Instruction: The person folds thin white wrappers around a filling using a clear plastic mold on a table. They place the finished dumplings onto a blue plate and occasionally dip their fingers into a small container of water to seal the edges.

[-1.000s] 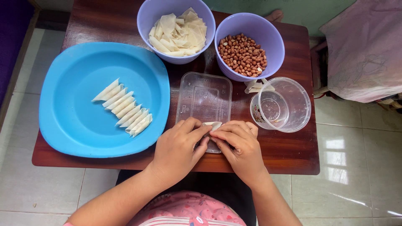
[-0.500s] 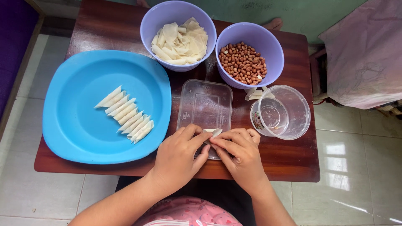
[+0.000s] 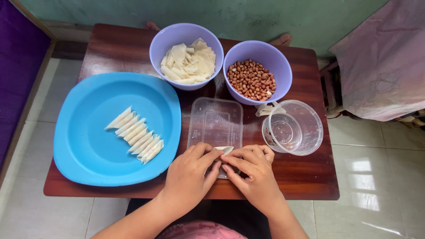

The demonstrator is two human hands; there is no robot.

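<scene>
Step in hand, as it looks: rolling or folding a small pale dough wrapper piece (image 3: 223, 150) on the clear flat rectangular plastic lid (image 3: 215, 122). To do it well I'd judge: keep the strip pinned flat against the lid, roll tight and even from one end, press lightly so the thin sheet doesn't tear, keep both thumbs close so it doesn't unroll.

Left hand (image 3: 188, 177): fingers curled and nearly closed, tips pinching down on the left end of the wrapper piece, palm resting over the table edge. Right hand (image 3: 253, 172): fingers bent, close together, index and thumb tips on the right end of the same piece; whether filling is inside, cannot tell, fingers cover most of it. Only a small white corner shows between the two sets of fingertips, at the near end of the lid.

Around the fingers: well left of them, big blue plastic plate (image 3: 84, 150) with a row of finished white rolled pieces (image 3: 136, 135). Beyond the fingertips, lilac plastic bowl of cut white wrapper sheets (image 3: 188, 64); beyond and to the right, second lilac bowl of brown peanuts (image 3: 252, 79). Just right of the right hand, clear round plastic container (image 3: 294, 128), looks near empty. All on a dark brown wooden table (image 3: 310, 181)
</scene>
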